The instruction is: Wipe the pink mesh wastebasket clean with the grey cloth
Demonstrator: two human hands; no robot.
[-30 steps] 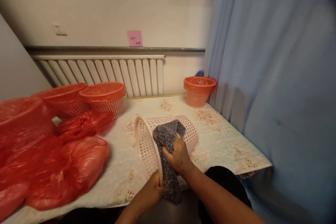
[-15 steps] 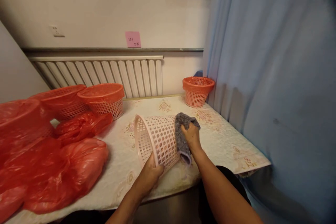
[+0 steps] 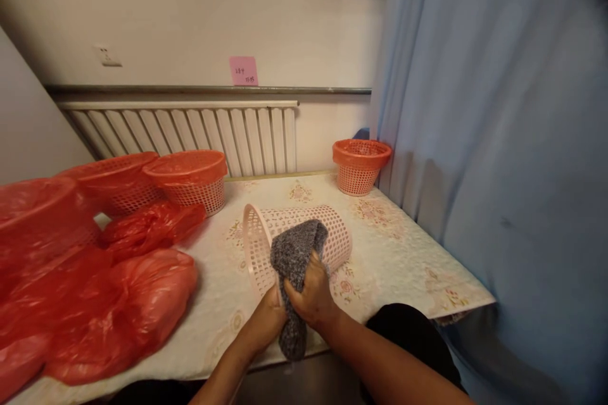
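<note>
A pale pink perforated plastic wastebasket (image 3: 338,235) lies on its side on the table, its wide mouth facing left. My left hand (image 3: 266,321) is closed on the near part of its rim, fingers partly hidden inside. In my right hand (image 3: 314,294) is a bunched grey cloth (image 3: 295,253), pressed against the near side of the basket close to the rim. One end of the cloth hangs down past the table's front edge. Both hands are almost touching.
Several baskets lined with red bags, such as this lined basket (image 3: 190,182), stand at the left beside loose red plastic bags (image 3: 156,291). Another red-lined basket (image 3: 360,168) is at the back right. A blue curtain (image 3: 475,139) hangs along the right; a radiator (image 3: 190,133) is behind the floral-covered table (image 3: 403,266).
My right hand has moved left with the cloth, from the basket's bottom end to near its rim. My left hand stays at the rim.
</note>
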